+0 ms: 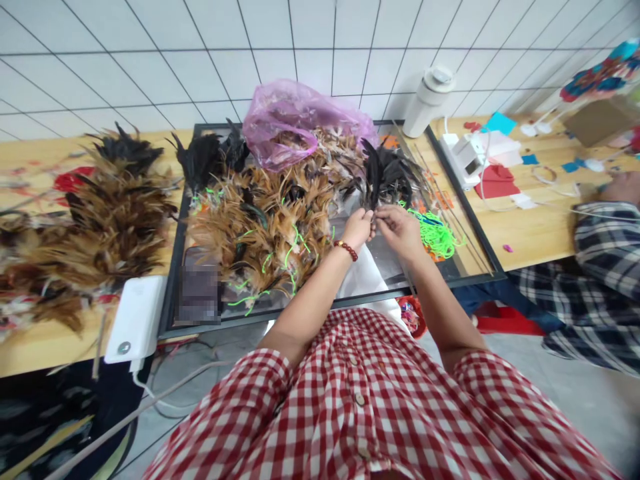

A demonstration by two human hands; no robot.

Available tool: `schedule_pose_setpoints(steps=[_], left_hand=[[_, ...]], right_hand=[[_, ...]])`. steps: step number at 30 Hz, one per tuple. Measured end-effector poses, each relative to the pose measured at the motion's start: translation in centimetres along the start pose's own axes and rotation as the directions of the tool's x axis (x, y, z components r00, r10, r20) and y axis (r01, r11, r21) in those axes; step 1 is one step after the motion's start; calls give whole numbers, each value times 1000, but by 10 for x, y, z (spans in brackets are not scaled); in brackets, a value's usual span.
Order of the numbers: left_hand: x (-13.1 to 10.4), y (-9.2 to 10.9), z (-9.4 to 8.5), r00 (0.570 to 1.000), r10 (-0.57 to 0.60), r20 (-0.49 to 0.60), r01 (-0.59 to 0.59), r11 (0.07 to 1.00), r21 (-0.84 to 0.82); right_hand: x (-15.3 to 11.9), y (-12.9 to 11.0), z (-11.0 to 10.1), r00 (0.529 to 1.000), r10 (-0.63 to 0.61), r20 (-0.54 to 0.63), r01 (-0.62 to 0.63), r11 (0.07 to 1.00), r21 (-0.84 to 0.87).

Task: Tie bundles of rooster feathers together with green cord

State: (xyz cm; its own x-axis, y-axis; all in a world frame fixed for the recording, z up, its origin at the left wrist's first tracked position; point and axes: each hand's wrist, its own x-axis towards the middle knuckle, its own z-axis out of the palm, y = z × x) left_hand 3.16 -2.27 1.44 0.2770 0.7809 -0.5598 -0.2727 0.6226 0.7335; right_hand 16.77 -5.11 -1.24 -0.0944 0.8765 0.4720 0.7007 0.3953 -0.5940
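Note:
My left hand (359, 228) is closed in a pinch on the lower end of a black feather (371, 175) that stands upright. Close beside it, my right hand (399, 231) has its thumb and fingertips pinched together at the feather's base; any small piece between them is hidden. Behind my hands lies a pile of black feathers (399, 175). Bright green cords (439, 235) are heaped just right of my right hand. To the left, brown feathers (270, 233) cover much of the dark-framed board (295, 308), some with green cord on them.
A pink plastic bag (285, 110) of feathers lies at the back, near a white bottle (430, 100). More feather bunches (115, 220) and a white power bank (135, 320) are at left. A power strip (460, 160) and a person's plaid sleeve (607, 240) are at right.

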Motion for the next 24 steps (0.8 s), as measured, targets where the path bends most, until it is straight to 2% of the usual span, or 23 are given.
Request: schedule_pose_setpoints(steps=[3, 5, 8, 11, 13, 17, 19, 21, 23, 24], left_hand=[[-3, 6, -4, 996, 16, 87, -18, 1000, 14], [-3, 9, -7, 993, 3, 119, -2, 1000, -15], [-2, 11, -11, 996, -1, 85, 1, 1000, -1], [-2, 12, -12, 997, -2, 81, -1, 1000, 31], [-4, 13, -13, 996, 10, 85, -14, 999, 48], [-8, 17, -15, 992, 1, 123, -9, 998, 62], [-10, 18, -17, 984, -49, 173, 40, 998, 56], [-11, 18, -19, 957, -118, 266, 116, 993, 23], [-12, 18, -19, 926, -155, 343, 178, 983, -35], [-12, 17, -19, 923, -146, 355, 185, 980, -76]], right_hand=[[4, 5, -1, 995, 88, 38, -93, 986, 141], [9, 4, -6, 994, 72, 83, -78, 994, 72], [21, -3, -18, 985, -82, 153, 113, 972, -208], [35, -11, -28, 929, -196, 313, 326, 835, -444], [41, -17, -30, 892, -208, 401, 405, 761, -507], [44, -26, -27, 843, -192, 502, 482, 686, -545], [41, -27, -25, 831, -191, 522, 496, 679, -541], [38, -24, -26, 835, -209, 509, 490, 703, -515], [37, -14, -33, 855, -244, 458, 455, 779, -433], [37, -7, -40, 882, -241, 406, 405, 827, -390]])
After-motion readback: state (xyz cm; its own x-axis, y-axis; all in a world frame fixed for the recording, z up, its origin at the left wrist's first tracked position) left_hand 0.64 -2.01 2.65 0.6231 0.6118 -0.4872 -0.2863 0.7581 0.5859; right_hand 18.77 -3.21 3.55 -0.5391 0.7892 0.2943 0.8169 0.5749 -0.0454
